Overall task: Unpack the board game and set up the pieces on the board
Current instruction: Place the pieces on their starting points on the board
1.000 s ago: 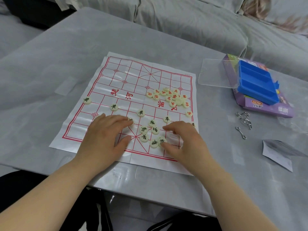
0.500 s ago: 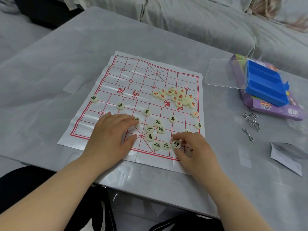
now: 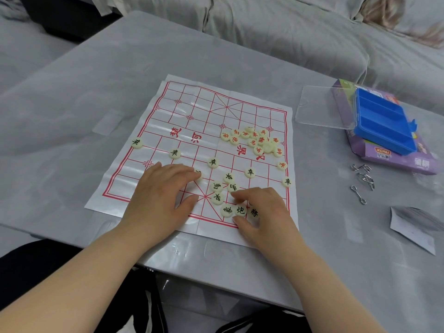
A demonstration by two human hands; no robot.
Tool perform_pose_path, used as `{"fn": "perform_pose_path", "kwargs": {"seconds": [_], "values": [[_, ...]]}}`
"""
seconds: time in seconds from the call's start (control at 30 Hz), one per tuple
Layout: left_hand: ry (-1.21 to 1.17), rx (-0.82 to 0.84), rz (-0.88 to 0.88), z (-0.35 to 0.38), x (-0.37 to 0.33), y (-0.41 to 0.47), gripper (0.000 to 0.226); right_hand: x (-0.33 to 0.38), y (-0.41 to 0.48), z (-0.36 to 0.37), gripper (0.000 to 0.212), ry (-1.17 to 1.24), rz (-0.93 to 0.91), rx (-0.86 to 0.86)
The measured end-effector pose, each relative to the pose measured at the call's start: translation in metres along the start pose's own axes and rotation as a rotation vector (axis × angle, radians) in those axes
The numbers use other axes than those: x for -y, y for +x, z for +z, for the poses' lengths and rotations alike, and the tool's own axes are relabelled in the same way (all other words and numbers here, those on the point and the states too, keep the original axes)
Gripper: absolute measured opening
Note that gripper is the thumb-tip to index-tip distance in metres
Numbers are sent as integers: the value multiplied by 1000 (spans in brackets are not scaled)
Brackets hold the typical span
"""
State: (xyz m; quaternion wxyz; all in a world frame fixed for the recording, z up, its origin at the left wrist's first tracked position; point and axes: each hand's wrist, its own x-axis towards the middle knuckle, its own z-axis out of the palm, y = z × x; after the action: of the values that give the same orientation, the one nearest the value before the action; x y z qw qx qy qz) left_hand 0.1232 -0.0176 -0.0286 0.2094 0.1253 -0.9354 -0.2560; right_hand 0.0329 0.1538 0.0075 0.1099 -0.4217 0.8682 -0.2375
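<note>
Head view looks down on a grey table (image 3: 84, 97) where a paper board (image 3: 206, 116) with a red grid lies flat. The person's left hand (image 3: 161, 195) rests palm-down on the near left part of the board, fingers (image 3: 177, 170) together and stretched forward, the tips touching a partly hidden piece by the near palace lines; it seems to steady the sheet. The right hand (image 3: 262, 212) curls over the near right edge, thumb and forefinger pinching around the black-lettered cannon piece (image 3: 240, 210), with an elephant piece (image 3: 227, 210) just beside it on the left and a general piece (image 3: 254, 212) just beside it on the right, half under the palm.

Five black soldier pieces (image 3: 212, 162) already stand spaced along one row, so I judge the black side is being sorted and placed, roughly midway. A few more black pieces sit loose in a small cluster (image 3: 223, 186) between the hands. The red-lettered pieces (image 3: 257, 141) lie in a heap by the river, untouched by either hand. Off to the right, well apart from the board, are the blue tray (image 3: 382, 123) with its clear lid (image 3: 322, 106), the purple box (image 3: 408, 159) under it, some metal wire puzzles (image 3: 362, 181) and a folded leaflet (image 3: 413, 227).

Next, I think, the cannon needs sliding to its point on the row behind the soldiers, without nudging its neighbours or creasing the thin sheet.
</note>
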Motion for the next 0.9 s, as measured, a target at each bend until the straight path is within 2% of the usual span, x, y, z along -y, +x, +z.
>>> {"fn": "perform_pose_path", "kwargs": {"seconds": [0.17,0.27,0.47,0.6,0.73,0.9], "values": [[30,-17,-4,-3,0,1,49,-3,-1,-2,38,-45,33,6],[35,-48,-72,-12,7,2,51,-2,-1,-5,35,-78,56,11],[21,-85,-135,-20,16,-1,52,19,20,-14,37,-28,85,-35],[8,-137,-176,-28,20,0,52,41,45,-4,39,-27,16,-43],[-21,-177,-277,-38,23,1,43,64,71,15,38,-49,-76,-32],[5,-140,-277,-38,32,0,41,74,86,33,40,-80,-88,0]]}}
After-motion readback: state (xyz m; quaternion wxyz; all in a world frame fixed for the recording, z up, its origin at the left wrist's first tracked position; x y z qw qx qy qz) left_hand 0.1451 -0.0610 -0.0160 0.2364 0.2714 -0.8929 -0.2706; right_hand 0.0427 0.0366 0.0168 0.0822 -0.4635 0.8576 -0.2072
